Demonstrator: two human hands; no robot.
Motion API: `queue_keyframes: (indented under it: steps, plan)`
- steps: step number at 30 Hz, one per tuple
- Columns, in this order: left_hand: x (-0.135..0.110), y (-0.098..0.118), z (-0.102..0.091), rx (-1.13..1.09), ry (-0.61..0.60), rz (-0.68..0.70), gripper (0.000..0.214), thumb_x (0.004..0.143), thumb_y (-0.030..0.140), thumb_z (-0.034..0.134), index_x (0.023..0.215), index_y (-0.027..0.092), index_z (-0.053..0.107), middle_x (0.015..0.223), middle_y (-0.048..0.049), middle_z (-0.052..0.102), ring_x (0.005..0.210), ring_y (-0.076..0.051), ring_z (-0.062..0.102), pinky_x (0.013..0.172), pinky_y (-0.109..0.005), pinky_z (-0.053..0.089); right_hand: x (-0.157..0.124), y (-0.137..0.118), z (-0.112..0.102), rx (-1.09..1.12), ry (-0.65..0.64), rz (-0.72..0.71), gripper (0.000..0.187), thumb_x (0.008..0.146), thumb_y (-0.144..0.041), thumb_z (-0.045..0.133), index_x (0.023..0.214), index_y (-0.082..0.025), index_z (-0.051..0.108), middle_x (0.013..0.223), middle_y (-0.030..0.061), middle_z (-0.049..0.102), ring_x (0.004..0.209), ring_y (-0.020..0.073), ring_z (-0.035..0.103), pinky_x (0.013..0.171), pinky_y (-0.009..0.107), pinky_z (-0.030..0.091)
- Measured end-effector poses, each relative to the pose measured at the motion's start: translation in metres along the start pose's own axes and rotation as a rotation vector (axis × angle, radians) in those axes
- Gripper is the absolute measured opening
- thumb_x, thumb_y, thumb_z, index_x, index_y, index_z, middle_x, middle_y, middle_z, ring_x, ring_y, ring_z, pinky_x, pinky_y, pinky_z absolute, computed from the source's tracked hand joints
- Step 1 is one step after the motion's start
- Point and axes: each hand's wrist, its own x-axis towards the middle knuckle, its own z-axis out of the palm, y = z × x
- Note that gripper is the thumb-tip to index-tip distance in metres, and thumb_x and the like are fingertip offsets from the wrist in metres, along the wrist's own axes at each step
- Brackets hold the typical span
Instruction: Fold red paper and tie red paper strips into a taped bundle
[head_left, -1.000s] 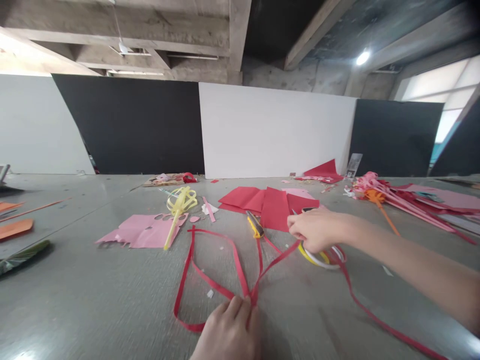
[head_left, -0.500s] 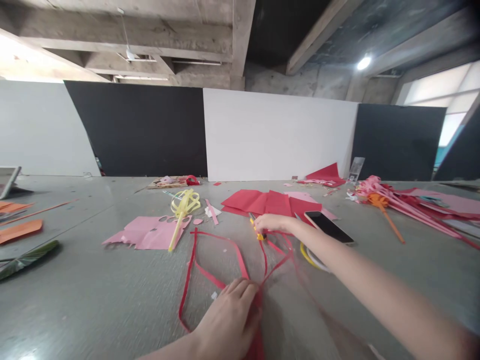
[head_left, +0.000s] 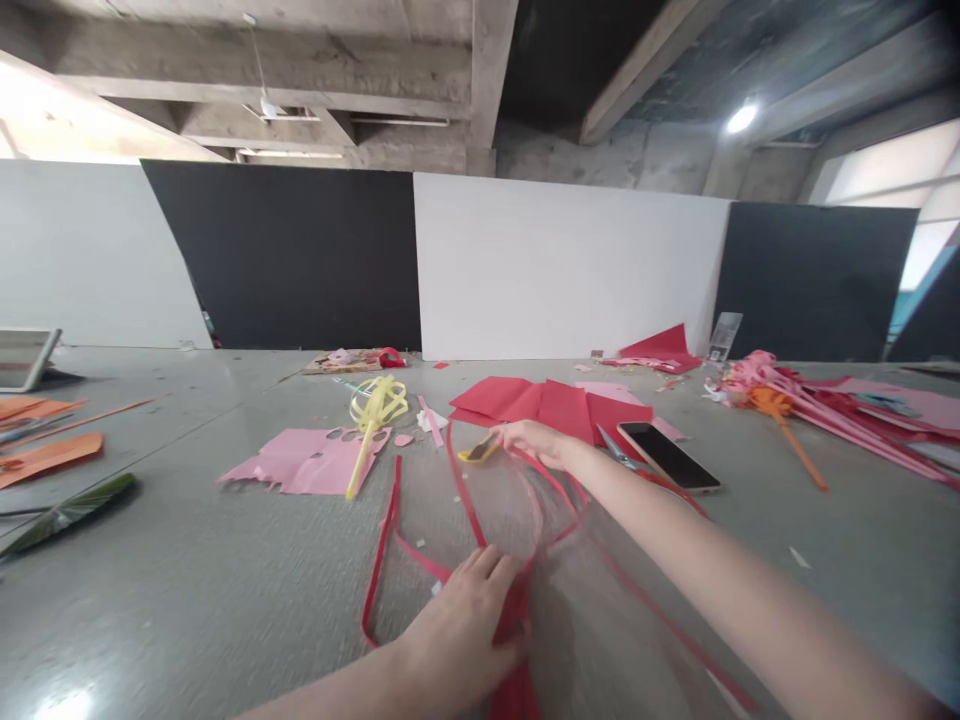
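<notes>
"Starting from the left, what are the hands on?"

"The left hand (head_left: 466, 615), toward the near edge of the worktop (head_left: 225, 590), has its grip closed over the gathered end of the red strips (head_left: 466, 503); their free lengths spread toward the far edge. Further right, the right hand (head_left: 534, 442) has its fingertips at the end of the yellow cutter (head_left: 480, 450). Whether that grip is closed on it, I can't tell — it's blurred."

"What could go wrong?"

"If the left grip slackens, I'd expect the bundle to splay. A strip could snag on the cutter, since they lie so close. Worse, a careless drag could nick fingers or paper if its blade is out; I can't see that."

"And the counts, left to right?"

"One green leaf (head_left: 75, 512) near the left edge, one punched pink sheet (head_left: 289, 467), one yellow ball on a stick (head_left: 363, 456), one cutter, one pair of scissors (head_left: 616, 447), one phone (head_left: 667, 458), and one orange ball on a stick (head_left: 799, 450) toward the right edge. The strips overlap too much to count — several, certainly."
</notes>
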Motion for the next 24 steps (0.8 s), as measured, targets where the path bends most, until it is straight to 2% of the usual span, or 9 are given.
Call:
queue_keyframes:
  steps: [4, 7, 9, 11, 14, 16, 21, 24]
  plan:
    - [0.003, -0.003, -0.004, 0.012, -0.005, -0.039, 0.037, 0.062, 0.018, 0.057, 0.099, 0.017, 0.052, 0.098, -0.006, 0.054, 0.098, -0.022, 0.046, 0.088, -0.03, 0.035, -0.02, -0.008, -0.009, 0.141, 0.058, -0.082, 0.022, 0.086, -0.031, 0.048, 0.098, -0.014, 0.054, 0.113, 0.0071, 0.051, 0.099, 0.0209, 0.05, 0.083, 0.042, 0.039]
    - [0.006, -0.008, -0.01, 0.006, -0.026, -0.093, 0.046, 0.057, 0.021, 0.064, 0.101, 0.016, 0.052, 0.092, -0.0042, 0.057, 0.092, -0.022, 0.048, 0.088, -0.032, 0.032, -0.043, -0.015, -0.018, 0.198, 0.021, -0.157, 0.009, 0.08, -0.018, 0.043, 0.079, -0.016, 0.052, 0.112, 0.0064, 0.052, 0.103, 0.0196, 0.047, 0.087, 0.038, 0.035]
    - [0.007, -0.011, -0.014, -0.014, -0.067, -0.14, 0.053, 0.052, 0.025, 0.07, 0.101, 0.017, 0.052, 0.083, -0.0014, 0.057, 0.085, -0.021, 0.05, 0.08, -0.03, 0.036, -0.059, -0.019, -0.023, 0.206, -0.04, -0.191, 0.009, 0.072, -0.011, 0.042, 0.07, -0.018, 0.047, 0.11, 0.0059, 0.053, 0.103, 0.019, 0.047, 0.087, 0.035, 0.034]
    - [0.007, -0.014, -0.019, -0.035, -0.118, -0.165, 0.051, 0.046, 0.03, 0.074, 0.093, 0.019, 0.056, 0.076, 0.0014, 0.055, 0.076, -0.019, 0.05, 0.065, -0.024, 0.038, -0.074, -0.024, -0.025, 0.187, -0.123, -0.204, 0.009, 0.067, -0.009, 0.042, 0.067, -0.018, 0.044, 0.109, 0.006, 0.052, 0.096, 0.0194, 0.052, 0.085, 0.035, 0.035]
    - [0.009, -0.016, -0.027, -0.052, -0.184, -0.144, 0.031, 0.047, 0.036, 0.074, 0.067, 0.018, 0.057, 0.061, 0.0053, 0.047, 0.059, -0.013, 0.044, 0.048, -0.02, 0.028, -0.095, -0.035, -0.023, 0.117, -0.26, -0.191, 0.009, 0.062, -0.008, 0.045, 0.063, -0.017, 0.044, 0.106, 0.0067, 0.054, 0.084, 0.0197, 0.057, 0.075, 0.035, 0.039]
    - [0.011, -0.017, -0.033, -0.075, -0.23, -0.123, 0.029, 0.05, 0.038, 0.071, 0.057, 0.017, 0.053, 0.053, 0.007, 0.041, 0.051, -0.01, 0.038, 0.043, -0.02, 0.022, -0.108, -0.044, -0.021, 0.039, -0.329, -0.184, 0.011, 0.059, -0.006, 0.046, 0.061, -0.016, 0.045, 0.101, 0.007, 0.056, 0.081, 0.0194, 0.057, 0.071, 0.033, 0.039]
    - [0.018, -0.016, -0.054, -0.27, -0.38, -0.02, 0.029, 0.054, 0.034, 0.07, 0.053, 0.017, 0.046, 0.05, 0.0074, 0.043, 0.049, -0.009, 0.04, 0.043, -0.02, 0.025, -0.131, -0.051, -0.014, -0.332, -0.455, -0.19, 0.014, 0.059, -0.004, 0.045, 0.058, -0.018, 0.041, 0.102, 0.007, 0.058, 0.089, 0.0182, 0.053, 0.071, 0.029, 0.038]
    - [0.023, -0.015, -0.069, -0.415, -0.504, 0.004, 0.021, 0.057, 0.029, 0.068, 0.058, 0.017, 0.051, 0.055, 0.005, 0.053, 0.052, -0.01, 0.047, 0.045, -0.019, 0.03, -0.134, -0.036, -0.01, -0.371, -0.546, -0.18, 0.012, 0.058, -0.007, 0.047, 0.059, -0.018, 0.043, 0.105, 0.0064, 0.057, 0.094, 0.02, 0.052, 0.075, 0.031, 0.036]
